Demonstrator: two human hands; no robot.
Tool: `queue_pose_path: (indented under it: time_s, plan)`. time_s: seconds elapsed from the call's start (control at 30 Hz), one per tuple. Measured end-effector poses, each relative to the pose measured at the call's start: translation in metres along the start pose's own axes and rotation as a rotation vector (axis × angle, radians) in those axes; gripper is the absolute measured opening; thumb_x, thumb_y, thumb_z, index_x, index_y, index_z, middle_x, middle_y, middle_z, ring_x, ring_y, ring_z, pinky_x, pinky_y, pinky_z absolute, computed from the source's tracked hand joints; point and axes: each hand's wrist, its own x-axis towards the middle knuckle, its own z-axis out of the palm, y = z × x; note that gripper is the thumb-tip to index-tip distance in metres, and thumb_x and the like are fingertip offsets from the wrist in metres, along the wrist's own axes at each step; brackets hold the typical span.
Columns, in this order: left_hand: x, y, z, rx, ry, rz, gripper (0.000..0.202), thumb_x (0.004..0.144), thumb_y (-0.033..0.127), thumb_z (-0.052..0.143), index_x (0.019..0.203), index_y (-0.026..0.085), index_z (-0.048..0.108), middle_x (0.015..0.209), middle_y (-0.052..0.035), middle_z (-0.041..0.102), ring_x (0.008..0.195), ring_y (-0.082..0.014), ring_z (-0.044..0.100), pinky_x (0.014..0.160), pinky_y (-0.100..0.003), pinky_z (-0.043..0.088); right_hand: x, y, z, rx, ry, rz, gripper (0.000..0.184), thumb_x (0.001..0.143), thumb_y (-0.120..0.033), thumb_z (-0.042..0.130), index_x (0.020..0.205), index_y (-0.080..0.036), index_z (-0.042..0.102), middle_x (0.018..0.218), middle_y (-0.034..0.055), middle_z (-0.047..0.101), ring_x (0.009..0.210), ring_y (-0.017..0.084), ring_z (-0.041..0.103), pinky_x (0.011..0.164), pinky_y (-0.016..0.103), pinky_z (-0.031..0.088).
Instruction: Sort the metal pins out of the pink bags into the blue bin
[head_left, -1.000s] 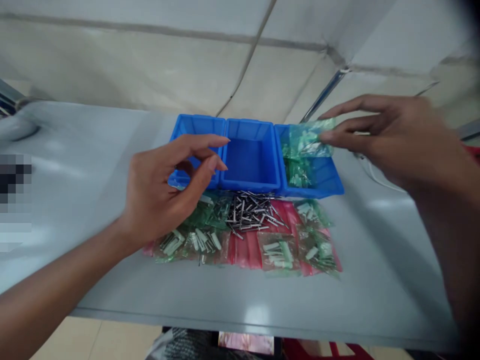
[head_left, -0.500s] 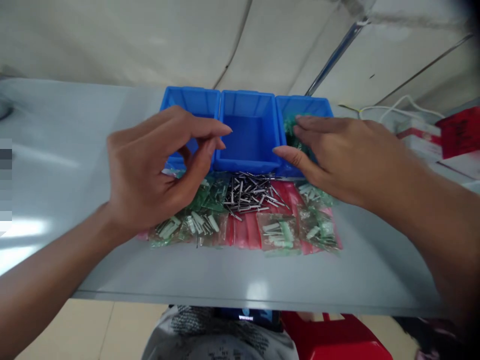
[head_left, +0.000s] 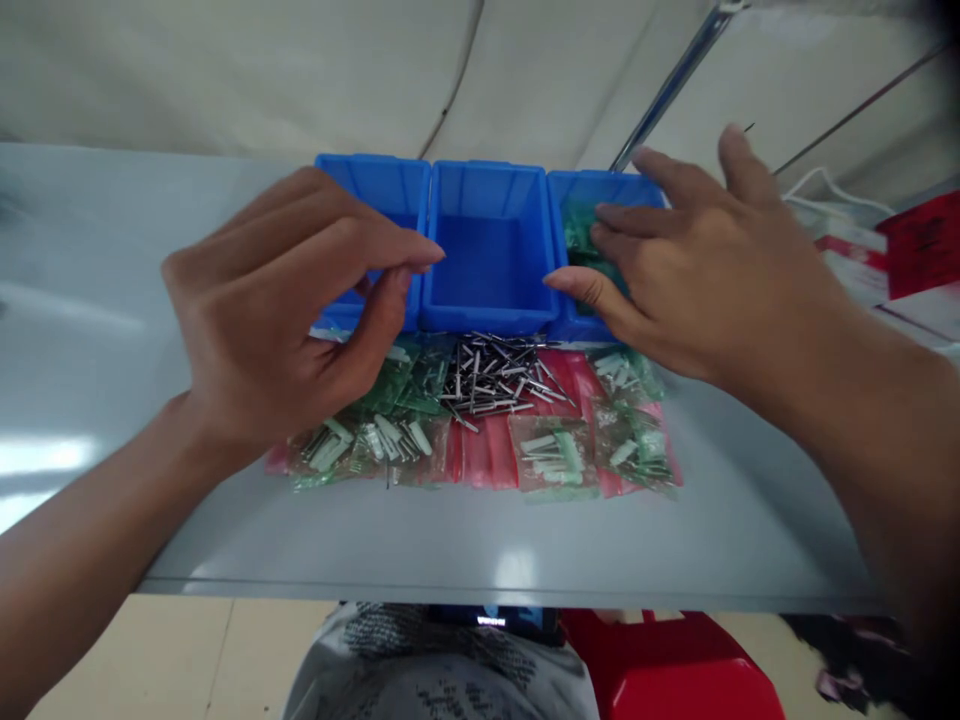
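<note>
Green packets [head_left: 579, 228] were noted inside the right-hand blue bin [head_left: 604, 186]: glossy, crumpled film, tinted by the bin's shade, contents not made out, partly covered by the right hand [head_left: 697, 270]. That hand was spread wide, nothing seen held, the thumb set off toward the middle bin [head_left: 487, 320]; whether the packets were touched could not be told. The step was judged to be placing or settling packets there; for the next move, a lift clear of the rim would be called for. The left hand [head_left: 277, 300] was held narrow before the left bin [head_left: 371, 178], thumb and forefinger pinched, nothing visible between. In front, a heap of metal pins [head_left: 491, 378] was seen on pink wrapping [head_left: 487, 455], flanked by filled clear packets [head_left: 555, 455], all borne by the grey table [head_left: 465, 540].
</note>
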Motion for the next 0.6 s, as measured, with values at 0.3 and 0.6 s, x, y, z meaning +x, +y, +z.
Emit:
queue_pose_path:
  time_s: [0.3,0.6]
  plan:
    - [-0.001,-0.021,0.005,0.076,-0.098,0.034,0.052,0.091,0.03,0.093,0.14,0.023,0.076,0.136,-0.0097,0.083,0.121,-0.032,0.081,0.104,-0.046,0.069,0.003,-0.007,-0.016,0.154,0.04,0.1,0.091,0.114,-0.076,0.014,0.15,-0.015,0.072,0.158,0.0249,0.068,0.16,0.045,0.055,0.136,0.068,0.04]
    - [-0.01,-0.025,0.006,-0.056,-0.336,-0.016,0.051,0.1,0.036,0.086,0.147,0.027,0.071,0.162,-0.0063,0.067,0.152,-0.0322,0.068,0.127,-0.057,0.065,-0.012,-0.025,-0.016,0.16,0.006,-0.168,0.039,0.115,-0.03,0.045,0.112,-0.025,0.083,0.153,0.0128,0.072,0.116,0.035,0.078,0.085,0.051,0.066]
